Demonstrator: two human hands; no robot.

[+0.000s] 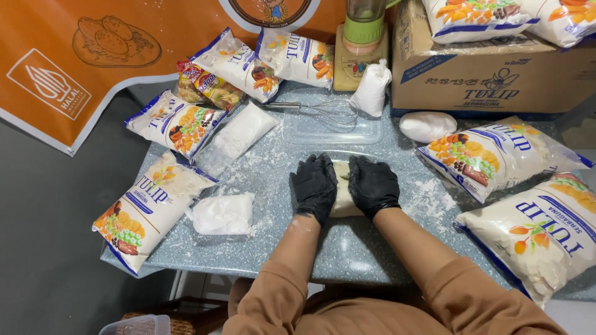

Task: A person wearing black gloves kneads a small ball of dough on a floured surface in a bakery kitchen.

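Floured grey table (372, 248), orange banner (93, 56) behind, cardboard box (490, 80) right.

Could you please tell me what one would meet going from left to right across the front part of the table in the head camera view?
Printed flour bag → small clear bag of white powder → left hand → dough → right hand → large printed flour bag.
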